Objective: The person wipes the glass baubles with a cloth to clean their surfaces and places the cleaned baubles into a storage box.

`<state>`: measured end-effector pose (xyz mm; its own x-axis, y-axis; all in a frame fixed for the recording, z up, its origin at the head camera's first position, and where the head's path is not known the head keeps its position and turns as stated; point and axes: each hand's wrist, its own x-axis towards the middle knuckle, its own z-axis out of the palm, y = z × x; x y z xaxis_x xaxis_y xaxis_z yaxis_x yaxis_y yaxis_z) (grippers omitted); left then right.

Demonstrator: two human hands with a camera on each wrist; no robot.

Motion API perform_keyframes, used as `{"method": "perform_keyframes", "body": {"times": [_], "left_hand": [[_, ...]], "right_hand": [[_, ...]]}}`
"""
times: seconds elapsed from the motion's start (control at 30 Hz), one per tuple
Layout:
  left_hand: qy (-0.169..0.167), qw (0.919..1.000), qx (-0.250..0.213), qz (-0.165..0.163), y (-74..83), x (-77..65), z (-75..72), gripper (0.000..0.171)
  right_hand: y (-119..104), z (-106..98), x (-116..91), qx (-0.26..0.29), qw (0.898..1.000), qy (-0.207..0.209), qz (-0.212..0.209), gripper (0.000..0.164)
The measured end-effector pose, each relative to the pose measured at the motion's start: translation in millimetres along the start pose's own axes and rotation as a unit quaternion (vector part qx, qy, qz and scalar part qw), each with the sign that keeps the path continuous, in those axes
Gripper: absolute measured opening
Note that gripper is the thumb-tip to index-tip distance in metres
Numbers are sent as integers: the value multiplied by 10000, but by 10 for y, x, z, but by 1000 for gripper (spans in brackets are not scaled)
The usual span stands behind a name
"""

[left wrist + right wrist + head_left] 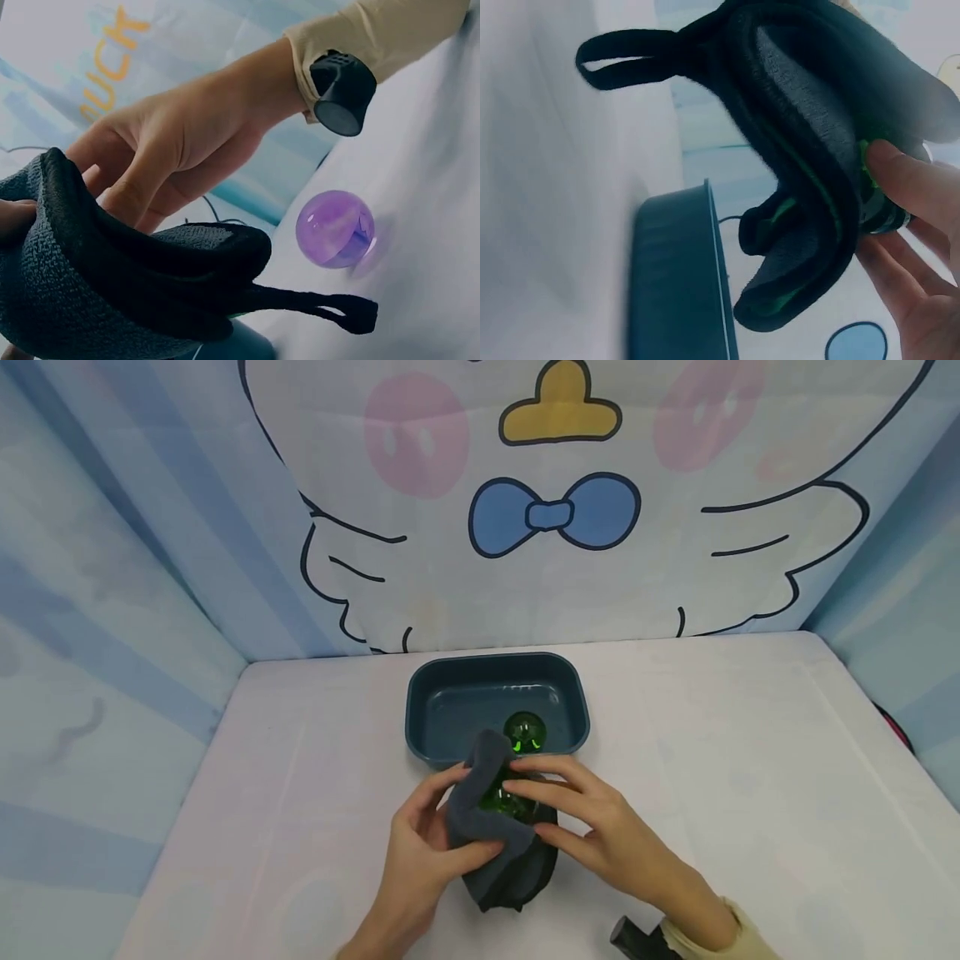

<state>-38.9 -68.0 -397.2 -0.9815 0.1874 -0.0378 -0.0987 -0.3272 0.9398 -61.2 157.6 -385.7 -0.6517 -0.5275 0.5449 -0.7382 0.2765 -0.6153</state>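
My left hand [420,852] grips a dark grey cloth [480,822], thumb across its front and fingers round its far side. Folds of the cloth wrap partly round a clear green ball [506,802]. From the right, my right hand [600,827] holds this ball with its fingertips at the cloth's opening. In the right wrist view its thumb [900,176] lies against the green ball [881,210]. A black loop [622,60] sticks out from the cloth's edge. The cloth hides much of the ball.
Just beyond the hands stands a dark blue tray [416,718] with another green ball [525,732] inside. A purple ball [335,229] lies on the white table in the left wrist view. Printed fabric [555,602] hangs behind the table.
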Motion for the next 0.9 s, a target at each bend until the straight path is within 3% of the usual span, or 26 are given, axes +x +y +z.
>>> {"method": "perform_keyframes", "body": {"times": [0.1, 0.27, 0.4, 0.57, 0.67, 0.9], "left_hand": [[-13, 10000, 9, 13, 0, -3, 3, 72], [2, 10000, 32, -28, -2, -8, 14, 73], [32, 10000, 42, -24, -3, -13, 23, 75], [-3, 10000, 21, 49, 10, -16, 38, 74], [-33, 9999, -27, 98, 8, -16, 43, 74], [179, 9997, -34, 144, -15, 1, 59, 71]], "right_hand": [[7, 11, 0, -6, 10000, 46, -70, 57], [-13, 21, -8, -12, 9997, 13, 230, 67], [-8, 63, -6, 298, 9986, 146, 409, 65], [-29, 83, -11, 634, 9906, 135, 1206, 58], [-33, 84, -14, 594, 9875, 74, 1461, 54], [-78, 99, 4, 398, 9894, 242, 1378, 54]]}}
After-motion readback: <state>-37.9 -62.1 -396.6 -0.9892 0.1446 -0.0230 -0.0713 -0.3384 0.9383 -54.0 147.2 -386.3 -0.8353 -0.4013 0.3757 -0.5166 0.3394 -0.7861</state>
